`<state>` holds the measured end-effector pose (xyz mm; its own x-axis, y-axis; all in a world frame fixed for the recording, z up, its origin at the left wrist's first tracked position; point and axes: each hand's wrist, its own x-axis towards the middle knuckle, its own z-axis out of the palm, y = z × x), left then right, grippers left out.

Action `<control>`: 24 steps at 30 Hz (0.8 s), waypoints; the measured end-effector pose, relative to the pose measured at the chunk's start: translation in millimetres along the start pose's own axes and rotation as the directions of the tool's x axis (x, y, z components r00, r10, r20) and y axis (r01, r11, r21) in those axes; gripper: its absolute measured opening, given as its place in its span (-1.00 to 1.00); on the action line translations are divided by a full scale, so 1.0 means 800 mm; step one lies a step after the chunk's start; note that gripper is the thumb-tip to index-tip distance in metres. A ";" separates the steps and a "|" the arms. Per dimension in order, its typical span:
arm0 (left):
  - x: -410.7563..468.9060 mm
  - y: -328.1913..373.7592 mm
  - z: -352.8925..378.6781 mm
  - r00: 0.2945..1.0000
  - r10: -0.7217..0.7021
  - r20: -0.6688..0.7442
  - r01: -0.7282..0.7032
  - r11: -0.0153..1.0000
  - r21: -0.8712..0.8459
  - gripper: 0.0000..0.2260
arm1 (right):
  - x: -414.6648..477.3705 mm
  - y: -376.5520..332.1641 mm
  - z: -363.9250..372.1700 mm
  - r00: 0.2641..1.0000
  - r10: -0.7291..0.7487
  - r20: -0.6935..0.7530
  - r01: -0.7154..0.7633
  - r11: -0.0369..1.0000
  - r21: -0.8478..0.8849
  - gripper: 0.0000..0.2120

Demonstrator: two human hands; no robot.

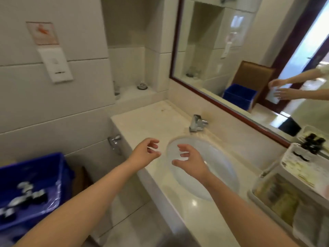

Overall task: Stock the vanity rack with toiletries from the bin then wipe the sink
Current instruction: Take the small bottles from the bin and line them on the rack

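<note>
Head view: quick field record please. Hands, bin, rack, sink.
left hand: over the counter edge, fingers curled
right hand: over the white oval sink basin, fingers curled
held: unclear; the wall mirror shows something pale between the hands
blue plastic bin: far left, below counter level, small toiletries inside
white plastic vanity rack: right end of the counter, dark bottles on top
chrome faucet: behind the basin

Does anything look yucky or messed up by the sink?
A little. Brownish grime marks the countertop behind the faucet and along the back rim of the sink, so it looks unwiped. Nothing looks spilled or broken. The toiletries in the blue bin lie jumbled.
</note>
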<state>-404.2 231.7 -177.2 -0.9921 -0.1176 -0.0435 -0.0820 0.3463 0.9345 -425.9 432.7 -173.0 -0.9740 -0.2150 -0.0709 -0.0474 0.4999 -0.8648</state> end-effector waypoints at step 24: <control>-0.230 -0.196 -0.409 0.867 -0.283 -0.411 0.297 0.954 -0.030 -0.66 | -0.034 -0.214 0.451 0.861 -0.195 0.469 0.196 0.980 0.047 -0.40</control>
<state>-177.7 -105.4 -200.2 -0.7976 -0.5825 -0.1567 -0.3703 0.2678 0.8895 -311.7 50.5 -202.2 -0.7259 -0.6762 -0.1258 -0.2266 0.4078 -0.8845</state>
